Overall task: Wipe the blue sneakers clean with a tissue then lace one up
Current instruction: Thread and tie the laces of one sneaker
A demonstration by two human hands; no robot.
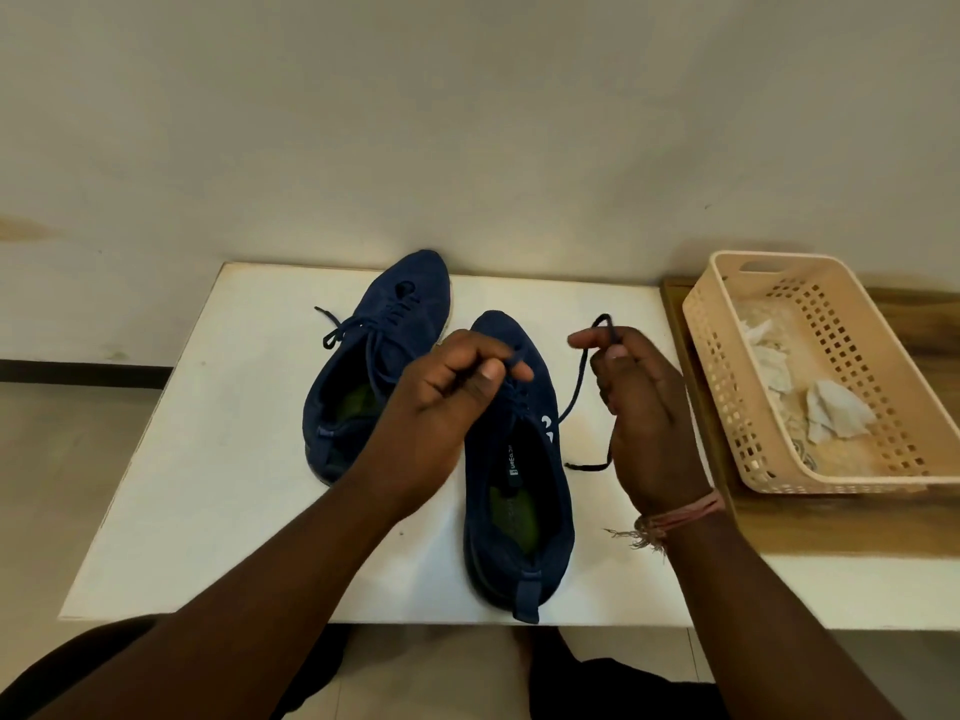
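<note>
Two dark blue sneakers stand on a white table point(218, 459), toes pointing away from me. The far-left sneaker point(374, 356) has its laces threaded and lying loose. The nearer sneaker point(519, 485) is in the middle. My left hand point(447, 402) hovers over its eyelets and pinches a short loop of the lace between thumb and forefinger. My right hand point(639, 407), to the right of this shoe, holds the other end of the dark lace point(582, 387) as a raised loop; the lace's tail lies on the table below that hand.
A beige perforated plastic basket point(727, 366) sits on a wooden surface to the right of the table, with crumpled used tissues point(836, 418) inside. A pale wall stands just behind the table. My knees are below the near table edge.
</note>
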